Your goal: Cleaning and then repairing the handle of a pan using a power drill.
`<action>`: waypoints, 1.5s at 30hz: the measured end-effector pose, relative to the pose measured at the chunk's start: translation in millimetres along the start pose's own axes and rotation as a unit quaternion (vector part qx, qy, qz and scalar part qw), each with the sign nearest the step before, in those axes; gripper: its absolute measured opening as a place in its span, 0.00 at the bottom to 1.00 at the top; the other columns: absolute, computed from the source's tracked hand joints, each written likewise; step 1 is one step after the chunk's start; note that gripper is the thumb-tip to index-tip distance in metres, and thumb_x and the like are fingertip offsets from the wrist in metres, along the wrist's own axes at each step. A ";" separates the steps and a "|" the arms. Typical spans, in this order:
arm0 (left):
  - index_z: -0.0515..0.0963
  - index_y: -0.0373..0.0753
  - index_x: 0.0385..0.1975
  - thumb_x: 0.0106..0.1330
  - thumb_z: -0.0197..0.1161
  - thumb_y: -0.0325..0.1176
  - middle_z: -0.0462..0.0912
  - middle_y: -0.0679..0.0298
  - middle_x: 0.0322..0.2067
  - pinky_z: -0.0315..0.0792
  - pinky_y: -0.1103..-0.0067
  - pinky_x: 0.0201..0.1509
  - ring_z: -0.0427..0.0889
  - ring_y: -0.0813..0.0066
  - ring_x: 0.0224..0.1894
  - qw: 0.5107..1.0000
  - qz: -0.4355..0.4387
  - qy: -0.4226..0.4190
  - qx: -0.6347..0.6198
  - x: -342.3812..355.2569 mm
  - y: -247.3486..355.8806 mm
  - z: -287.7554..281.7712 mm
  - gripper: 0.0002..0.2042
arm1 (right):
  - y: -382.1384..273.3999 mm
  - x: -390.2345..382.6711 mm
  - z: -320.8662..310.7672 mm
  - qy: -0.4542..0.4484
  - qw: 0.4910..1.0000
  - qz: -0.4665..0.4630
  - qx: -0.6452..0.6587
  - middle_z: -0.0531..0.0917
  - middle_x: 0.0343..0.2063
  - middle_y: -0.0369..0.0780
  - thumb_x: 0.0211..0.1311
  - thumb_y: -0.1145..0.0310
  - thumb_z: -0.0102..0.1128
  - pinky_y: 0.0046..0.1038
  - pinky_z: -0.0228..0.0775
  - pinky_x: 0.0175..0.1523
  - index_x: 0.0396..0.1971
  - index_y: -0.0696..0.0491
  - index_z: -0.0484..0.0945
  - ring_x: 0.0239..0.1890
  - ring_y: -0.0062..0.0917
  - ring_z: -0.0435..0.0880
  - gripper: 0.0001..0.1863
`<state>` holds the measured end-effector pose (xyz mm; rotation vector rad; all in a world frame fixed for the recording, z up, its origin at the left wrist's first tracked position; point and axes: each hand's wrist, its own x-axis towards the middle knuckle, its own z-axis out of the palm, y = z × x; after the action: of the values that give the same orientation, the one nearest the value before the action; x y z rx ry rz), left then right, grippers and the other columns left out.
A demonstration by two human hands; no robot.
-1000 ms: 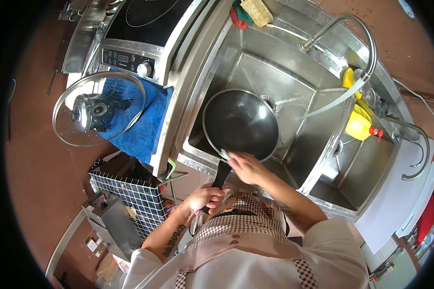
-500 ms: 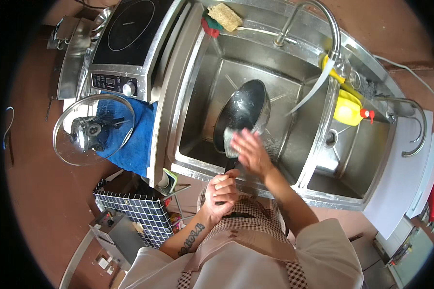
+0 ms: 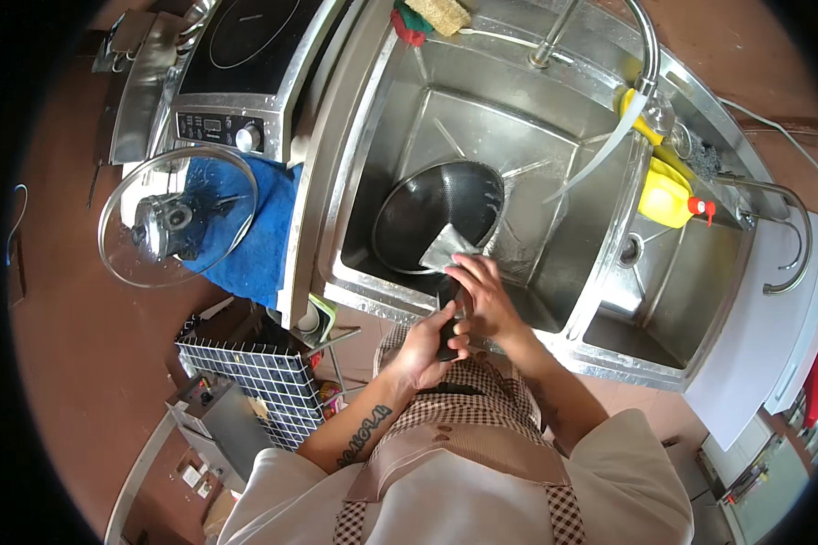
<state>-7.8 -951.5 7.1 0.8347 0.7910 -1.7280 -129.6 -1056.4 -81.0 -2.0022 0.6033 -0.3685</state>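
**Inspector A:** Reporting on the hands. What is the left hand doing?

**Inspector B:** It is gripping the dark handle of the black frying pan, fingers wrapping fully round it, closed tight on the grip.

**Inspector A:** And the right hand?

**Inspector B:** It is sitting just above the left, at the near rim of the pan where the handle joins. The fingers are curling over a grey scouring pad and pressing it against the pan's edge. The two hands are lying close together, nearly touching.

**Inspector A:** Where is the pan lying?

**Inspector B:** It is resting in the large left basin of the steel sink, its handle reaching over the near wall toward the person.

**Inspector A:** Surroundings?

**Inspector B:** A glass lid is lying on a blue cloth left of the sink, below an induction hob. A yellow bottle is standing by the tap. A sponge is lying at the far rim
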 end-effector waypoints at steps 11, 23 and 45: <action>0.40 0.42 0.73 0.73 0.46 0.38 0.78 0.59 0.33 0.69 0.80 0.32 0.79 0.70 0.28 0.904 0.192 0.023 0.380 -17.8 28.2 45.3 0.33 | -11.5 24.5 -23.1 0.106 0.982 -0.032 0.151 0.75 0.52 0.51 0.38 0.84 0.67 0.34 0.69 0.54 0.35 0.56 0.70 0.54 0.43 0.76 0.21; 0.60 0.34 0.59 0.71 0.52 0.50 0.81 0.48 0.35 0.71 0.61 0.45 0.82 0.48 0.40 0.482 0.494 0.194 0.697 -16.1 93.2 89.8 0.27 | 0.1 142.7 -1.9 0.098 0.983 -0.137 0.079 0.81 0.46 0.49 0.47 0.75 0.65 0.38 0.70 0.60 0.43 0.58 0.77 0.51 0.46 0.79 0.19; 0.73 0.40 0.50 0.70 0.39 0.66 0.79 0.51 0.48 0.73 0.63 0.59 0.80 0.60 0.52 0.948 -0.041 -0.297 -0.110 92.5 56.1 7.3 0.33 | -33.8 87.1 -50.4 -0.074 0.984 -0.164 0.008 0.80 0.36 0.49 0.45 0.50 0.73 0.41 0.70 0.55 0.34 0.59 0.75 0.43 0.44 0.80 0.28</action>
<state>22.1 -1018.9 -72.4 0.1079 0.5906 -1.7864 -73.1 -1128.0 -26.5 -2.0935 0.1758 -0.4153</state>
